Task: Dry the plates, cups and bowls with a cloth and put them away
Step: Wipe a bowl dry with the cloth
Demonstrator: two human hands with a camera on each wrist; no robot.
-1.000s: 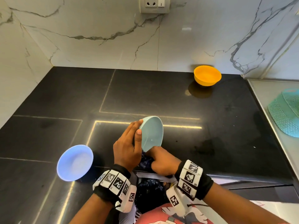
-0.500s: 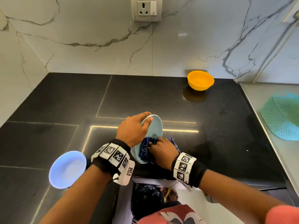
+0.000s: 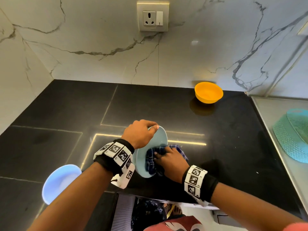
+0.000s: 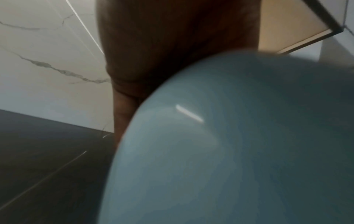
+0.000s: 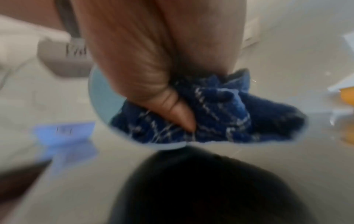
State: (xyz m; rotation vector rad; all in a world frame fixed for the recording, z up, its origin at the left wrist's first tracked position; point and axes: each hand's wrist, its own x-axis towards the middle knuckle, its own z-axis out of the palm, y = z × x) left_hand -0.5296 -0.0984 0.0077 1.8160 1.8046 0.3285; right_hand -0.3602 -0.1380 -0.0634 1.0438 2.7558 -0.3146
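A pale blue bowl [image 3: 160, 137] is held tilted on its side above the black counter [image 3: 66, 114]. My left hand [image 3: 141, 132] grips its upper rim, thumb over the edge. In the left wrist view the bowl's outer wall [image 4: 229, 144] fills the frame. My right hand [image 3: 171, 160] holds a bunched dark blue checked cloth [image 3: 152, 160] and pushes it into the bowl's inside. The right wrist view shows the cloth [image 5: 220, 115] gripped under the thumb, against the bowl [image 5: 103, 97]. A light blue bowl [image 3: 58, 182] stands at the front left, an orange bowl [image 3: 208, 92] at the back right.
A teal mesh basket [image 3: 295, 139] lies on the steel drainboard [image 3: 266, 114] at the right. A wall socket [image 3: 152, 17] sits on the marble backsplash. The counter's front edge runs just below my wrists.
The bowl has been raised and turned more on edge. My right hand with the cloth has moved from under the bowl into its inside.
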